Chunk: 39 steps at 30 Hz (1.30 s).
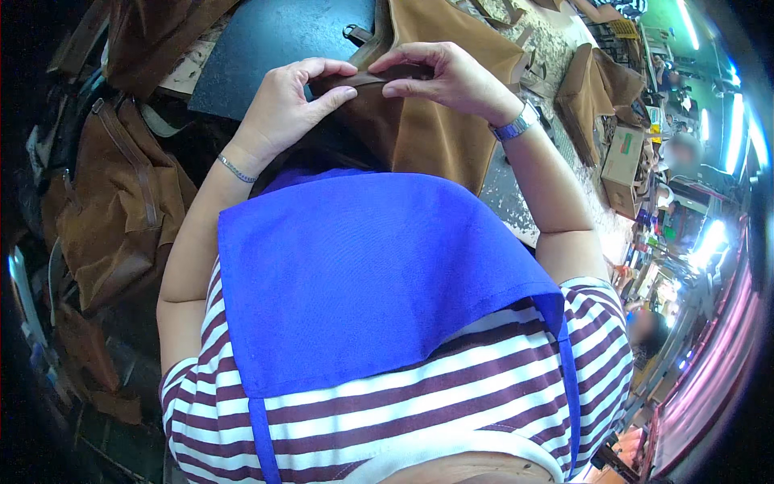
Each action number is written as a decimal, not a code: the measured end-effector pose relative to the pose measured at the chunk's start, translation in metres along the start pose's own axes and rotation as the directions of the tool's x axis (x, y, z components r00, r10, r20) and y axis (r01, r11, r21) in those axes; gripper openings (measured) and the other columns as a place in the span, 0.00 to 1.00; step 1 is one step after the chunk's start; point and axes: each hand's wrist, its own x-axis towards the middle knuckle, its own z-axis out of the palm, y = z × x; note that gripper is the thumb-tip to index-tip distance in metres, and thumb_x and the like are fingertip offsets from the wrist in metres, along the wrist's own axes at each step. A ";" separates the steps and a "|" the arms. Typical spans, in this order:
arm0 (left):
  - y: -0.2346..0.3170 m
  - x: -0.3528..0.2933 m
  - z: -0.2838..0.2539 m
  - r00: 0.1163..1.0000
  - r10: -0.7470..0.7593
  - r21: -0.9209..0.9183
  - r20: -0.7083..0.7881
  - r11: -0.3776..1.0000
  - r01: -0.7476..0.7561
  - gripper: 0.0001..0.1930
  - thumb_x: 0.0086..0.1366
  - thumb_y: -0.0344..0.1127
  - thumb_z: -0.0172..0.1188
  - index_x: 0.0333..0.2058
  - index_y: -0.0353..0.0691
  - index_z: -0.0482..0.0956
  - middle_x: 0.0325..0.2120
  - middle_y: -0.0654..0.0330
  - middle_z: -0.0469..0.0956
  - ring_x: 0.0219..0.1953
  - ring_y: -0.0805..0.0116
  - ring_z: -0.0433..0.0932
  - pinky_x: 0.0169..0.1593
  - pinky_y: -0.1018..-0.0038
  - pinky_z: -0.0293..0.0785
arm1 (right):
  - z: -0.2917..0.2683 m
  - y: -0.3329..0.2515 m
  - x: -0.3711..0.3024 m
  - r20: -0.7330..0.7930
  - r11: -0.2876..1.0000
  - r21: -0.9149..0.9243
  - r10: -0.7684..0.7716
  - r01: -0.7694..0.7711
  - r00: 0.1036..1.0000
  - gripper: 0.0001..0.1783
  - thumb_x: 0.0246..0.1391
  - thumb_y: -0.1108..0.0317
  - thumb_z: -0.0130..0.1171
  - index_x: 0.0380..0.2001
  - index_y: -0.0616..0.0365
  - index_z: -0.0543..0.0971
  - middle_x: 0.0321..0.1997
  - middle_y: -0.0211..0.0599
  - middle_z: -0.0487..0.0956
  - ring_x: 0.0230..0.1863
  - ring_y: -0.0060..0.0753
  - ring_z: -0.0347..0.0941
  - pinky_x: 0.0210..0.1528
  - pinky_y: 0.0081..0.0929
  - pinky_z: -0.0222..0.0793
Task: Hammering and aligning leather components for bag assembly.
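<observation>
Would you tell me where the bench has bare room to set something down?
The dark mat is bare between the left hand and the brown bag. Right of the tan bag that both hands pinch, past the right hand, bags and a cardboard box crowd it.

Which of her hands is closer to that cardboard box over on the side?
The right hand. It pinches the brown leather bag on the side toward the cardboard box; the left hand grips the same edge farther away.

1. A cluttered workbench (516, 198) is carrying a dark cutting mat (274, 40) at its far side.
2. A tan suede bag (439, 121) is lying across the bench beside the mat.
3. Pale scraps (556, 36) are littering the surface beyond.
</observation>
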 end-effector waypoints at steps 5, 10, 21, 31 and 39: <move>0.005 0.000 0.000 0.998 -0.030 0.024 0.050 0.999 0.029 0.10 0.57 0.32 0.62 0.38 0.36 0.80 0.33 0.65 0.79 0.39 0.78 0.74 0.47 0.79 0.67 | -0.004 0.002 -0.002 0.057 0.984 0.088 0.153 -0.158 0.987 0.14 0.51 0.67 0.62 0.40 0.62 0.77 0.34 0.26 0.78 0.38 0.15 0.73 0.43 0.15 0.69; -0.005 0.005 0.000 0.987 -0.047 -0.230 0.152 0.970 0.082 0.09 0.59 0.32 0.60 0.37 0.34 0.80 0.30 0.64 0.80 0.33 0.79 0.75 0.42 0.81 0.70 | -0.006 0.006 -0.003 0.094 0.987 0.027 0.157 -0.161 0.983 0.13 0.52 0.65 0.61 0.39 0.62 0.77 0.33 0.25 0.78 0.38 0.15 0.72 0.45 0.17 0.68; -0.012 0.018 0.006 0.969 -0.091 -0.245 0.231 0.958 0.148 0.14 0.64 0.39 0.55 0.43 0.37 0.77 0.34 0.66 0.76 0.38 0.81 0.70 0.45 0.82 0.67 | -0.001 0.004 0.000 -0.041 0.997 0.023 0.081 -0.080 0.996 0.17 0.49 0.71 0.63 0.44 0.61 0.74 0.39 0.29 0.77 0.41 0.16 0.71 0.46 0.17 0.68; -0.018 0.021 -0.003 0.916 -0.178 -0.459 0.360 0.821 0.340 0.09 0.65 0.38 0.54 0.40 0.41 0.76 0.34 0.71 0.74 0.38 0.85 0.69 0.45 0.84 0.64 | 0.002 0.023 0.016 0.061 0.994 -0.028 0.104 -0.103 0.993 0.23 0.47 0.70 0.64 0.48 0.56 0.70 0.34 0.29 0.76 0.35 0.18 0.70 0.39 0.19 0.68; -0.012 0.017 -0.020 0.961 -0.055 -0.446 0.270 0.878 0.176 0.17 0.67 0.36 0.48 0.53 0.42 0.69 0.41 0.66 0.75 0.45 0.80 0.70 0.50 0.80 0.64 | -0.003 0.027 0.015 0.084 0.972 -0.150 0.194 -0.180 0.977 0.20 0.46 0.64 0.66 0.43 0.56 0.75 0.34 0.35 0.79 0.37 0.27 0.74 0.42 0.26 0.69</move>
